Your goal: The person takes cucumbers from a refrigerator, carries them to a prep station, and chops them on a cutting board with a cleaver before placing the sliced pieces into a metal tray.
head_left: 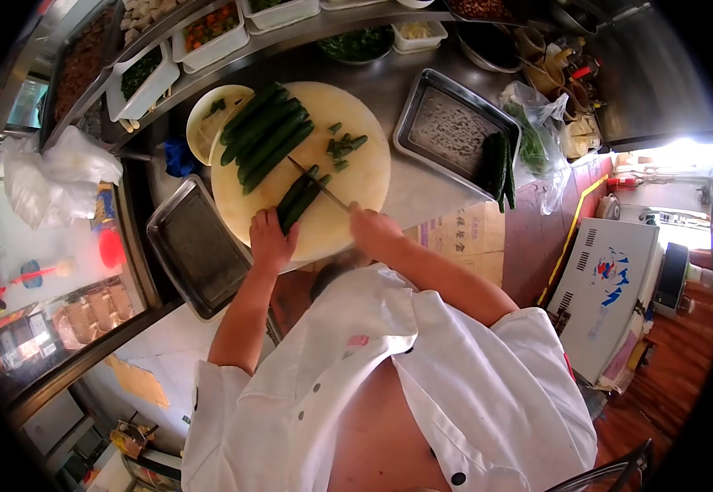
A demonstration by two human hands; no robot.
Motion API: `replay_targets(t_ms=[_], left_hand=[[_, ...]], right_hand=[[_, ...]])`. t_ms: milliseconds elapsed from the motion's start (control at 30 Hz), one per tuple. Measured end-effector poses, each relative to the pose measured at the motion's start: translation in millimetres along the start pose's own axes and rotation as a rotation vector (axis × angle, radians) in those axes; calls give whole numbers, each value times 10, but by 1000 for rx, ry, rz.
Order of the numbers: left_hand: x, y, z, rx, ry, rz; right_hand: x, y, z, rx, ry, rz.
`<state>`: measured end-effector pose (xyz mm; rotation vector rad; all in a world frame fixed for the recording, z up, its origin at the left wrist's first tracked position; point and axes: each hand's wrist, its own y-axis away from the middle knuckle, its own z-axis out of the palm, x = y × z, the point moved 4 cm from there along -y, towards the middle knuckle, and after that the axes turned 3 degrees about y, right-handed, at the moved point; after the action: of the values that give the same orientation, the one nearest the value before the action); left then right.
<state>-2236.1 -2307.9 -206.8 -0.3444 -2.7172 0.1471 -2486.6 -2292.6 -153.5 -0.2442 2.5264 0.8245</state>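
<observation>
A round pale cutting board [356, 111] lies on the metal counter. Near its lower edge my left hand [272, 239] grips the near ends of a couple of dark green cucumbers [291, 211], laid side by side. My right hand [374, 232] is closed round the handle of a knife [329, 193], slightly blurred. The blade slants across the far ends of these cucumbers; whether it has cut in, I cannot tell. A row of whole cucumbers [265, 131] rests on the board's upper left. Several small cut-off ends [345, 148] lie right of them.
Left of the board is a shallow metal tray [192, 246]; a cream bowl [202, 123] touches its upper left side. Another metal tray [430, 152] on the right holds more cucumbers [498, 168]. Beside it lies a plastic bag of greens [537, 135]. White food containers [209, 45] line the shelf behind.
</observation>
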Motion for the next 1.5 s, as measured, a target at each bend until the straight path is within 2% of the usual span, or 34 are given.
replay_targets(t_ms=[67,200,367,467,633,967,1133,1267,1333,1467,1500], left_hand=[[-10,-38,-1,-41,-9,-15],[-52,-2,7,-190,-19,-74],[-139,-149,-205,-122,-111,-17],[-84,-556,-376,-50,-151,-4],[24,-1102,-319,122,-196,147],[12,-1008,-166,193,-195,121],[-54,-1056,-151,274,-59,-38],[-8,-1103,-155,293,-73,-19],[58,-1113,-111,313,-93,58],[421,-1146,153,189,52,143],[604,-1175,205,94,158,186]], right_hand=[[79,-112,72,18,-28,90],[250,-131,200,94,-122,100],[359,60,124,216,-282,99],[348,163,28,244,-277,111],[357,134,3,246,-211,113],[301,345,-159,274,-294,62],[415,470,-464,384,-308,100],[700,367,-611,488,-281,128],[792,300,-681,500,-271,148],[1014,111,-752,473,-179,208],[1067,62,-760,461,-120,223]])
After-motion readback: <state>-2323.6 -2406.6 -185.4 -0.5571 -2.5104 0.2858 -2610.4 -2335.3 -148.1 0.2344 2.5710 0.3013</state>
